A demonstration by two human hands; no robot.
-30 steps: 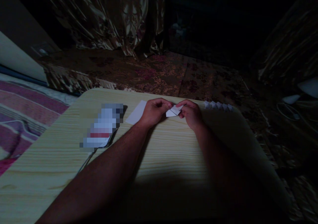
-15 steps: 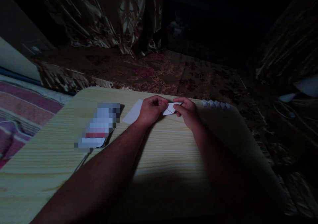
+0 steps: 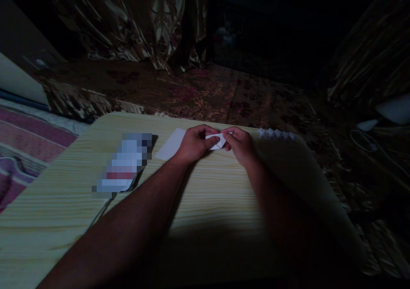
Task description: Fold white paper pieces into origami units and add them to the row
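Two bare hands are holding a small piece of folded white paper (image 3: 219, 142) above the far part of a pale wood-grain table (image 3: 208, 191) in a dimly lit room. The left hand (image 3: 194, 144) is pinching the paper's left side, its thumb lying across the top face, while the right hand (image 3: 238, 141) is pinching the right end between thumb and fingers. A dark crease or edge is showing on the paper between the two grips. Just beside the left hand, a flat white sheet (image 3: 170, 144) is lying on the tabletop, partly hidden behind that hand. Farther left, a pixelated flat device (image 3: 121, 165) is resting on the wood, with a thin cable (image 3: 98, 215) running toward the near side and passing behind the left forearm. To the right of the right hand, a row of small white folded pieces (image 3: 277, 135) is lining the table's far edge. Beyond the table, a dark floral cloth (image 3: 195, 90) is covering a ledge beneath a shiny draped curtain (image 3: 166, 20). Striped bedding (image 3: 35, 131) is spreading out at the left, and a pale cord (image 3: 363, 140) is curling at the right, well apart from the hands.
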